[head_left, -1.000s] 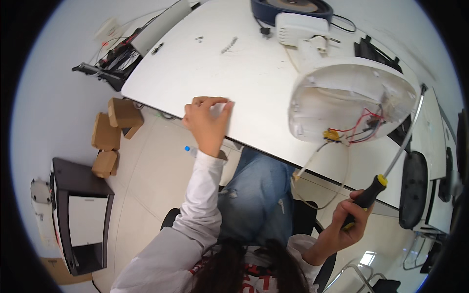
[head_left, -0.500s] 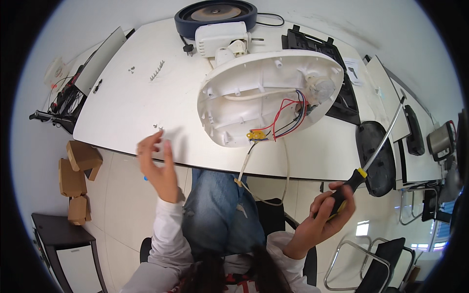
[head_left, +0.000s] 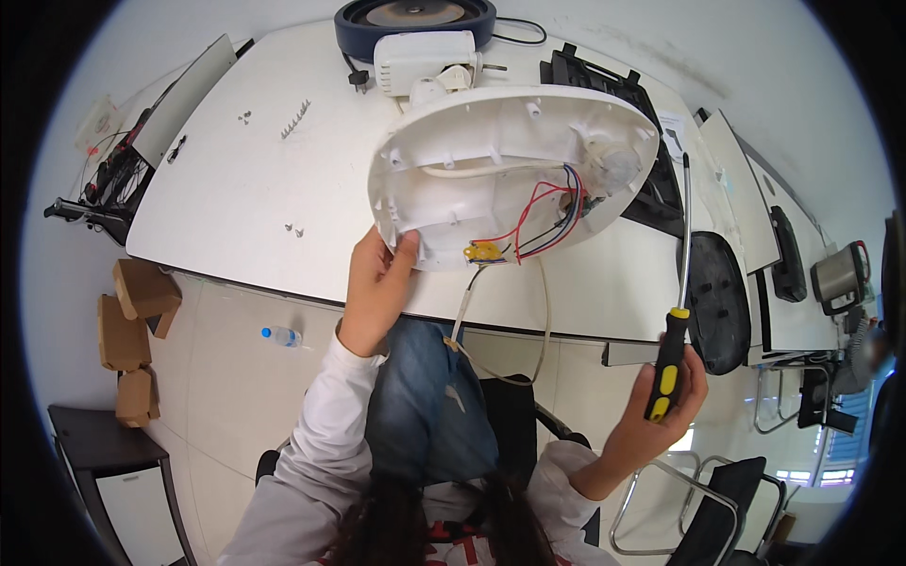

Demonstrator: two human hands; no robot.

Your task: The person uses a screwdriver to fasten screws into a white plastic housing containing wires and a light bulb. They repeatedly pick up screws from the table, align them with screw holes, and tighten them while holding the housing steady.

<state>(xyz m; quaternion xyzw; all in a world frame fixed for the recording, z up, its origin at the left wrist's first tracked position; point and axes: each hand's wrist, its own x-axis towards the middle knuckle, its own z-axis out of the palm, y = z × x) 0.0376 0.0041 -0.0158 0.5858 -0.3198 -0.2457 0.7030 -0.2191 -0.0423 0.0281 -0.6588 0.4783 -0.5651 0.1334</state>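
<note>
My left hand (head_left: 378,289) grips the near left rim of a white oval plastic housing (head_left: 453,203), thumb over the edge and fingers behind it. The housing lies hollow side up; red, blue and black wires (head_left: 569,212) run inside it to a small yellow circuit board (head_left: 484,252) at its near edge. A white cable (head_left: 545,321) loops down from it past the table edge. In my right hand (head_left: 666,407) is a long screwdriver (head_left: 673,351) with a black and yellow handle, its shaft pointing up and away from the housing.
Behind the housing stand a white motor unit (head_left: 425,61) and a round dark blue base (head_left: 413,28). A black tool case (head_left: 665,179) lies open at right, beside a black oval cover (head_left: 715,302). Small screws lie in groups (head_left: 295,120) on the white table (head_left: 226,198).
My left hand has moved right from near the loose screws and taken hold of the housing's rim. In my right hand the screwdriver has swung more upright.
</note>
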